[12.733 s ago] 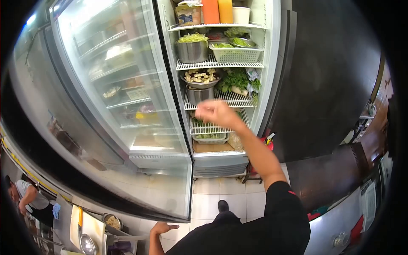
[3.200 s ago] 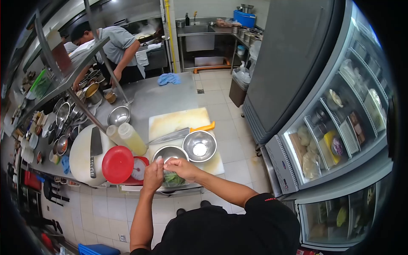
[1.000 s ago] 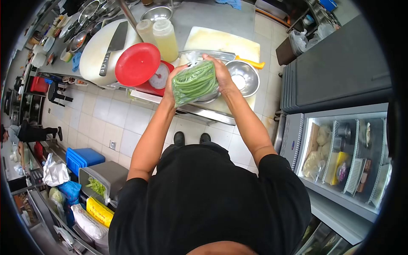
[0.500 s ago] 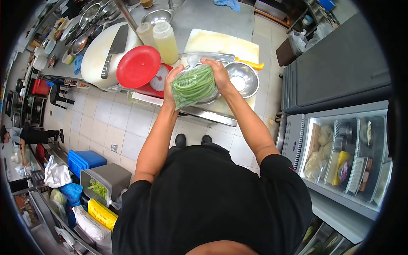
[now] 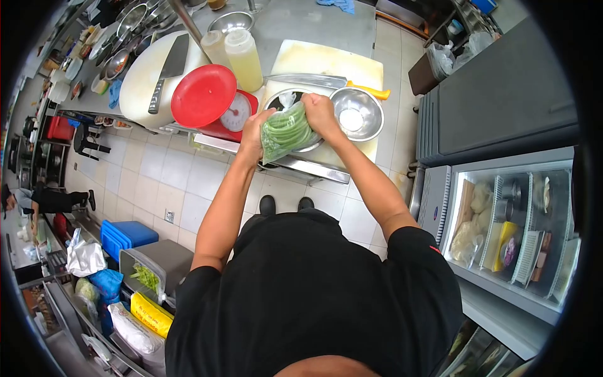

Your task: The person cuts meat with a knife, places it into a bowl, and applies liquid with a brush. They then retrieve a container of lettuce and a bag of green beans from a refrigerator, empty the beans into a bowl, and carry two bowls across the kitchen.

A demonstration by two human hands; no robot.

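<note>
A clear plastic bag of green beans [image 5: 287,133] is held between my two hands, over a steel bowl [image 5: 271,103] that it partly hides. My left hand [image 5: 254,134] grips the bag's left side, thumb on top. On the opposite side, my right hand [image 5: 321,117] is closed on the plastic, its fingers curled. A knotted end of the bag sticks up between them. Beside my right hand sits another steel bowl [image 5: 357,114], its inside bare. Behind it, a long knife [image 5: 314,80] with a yellow handle lies across the white cutting board [image 5: 333,61].
Left of the bag stands a red scale [image 5: 236,113] topped by a red plate [image 5: 204,95]. A cleaver [image 5: 168,72] lies on a round board [image 5: 139,88]. Two squeeze bottles [image 5: 244,61] stand behind. A glass-topped freezer [image 5: 512,226] is at right. A person [image 5: 50,200] works far left.
My right hand has gone from open fingers along the bag's side to a curled grip. The bag has shifted slightly right and tilted, exposing more of the scale dial and the bowl beneath.
</note>
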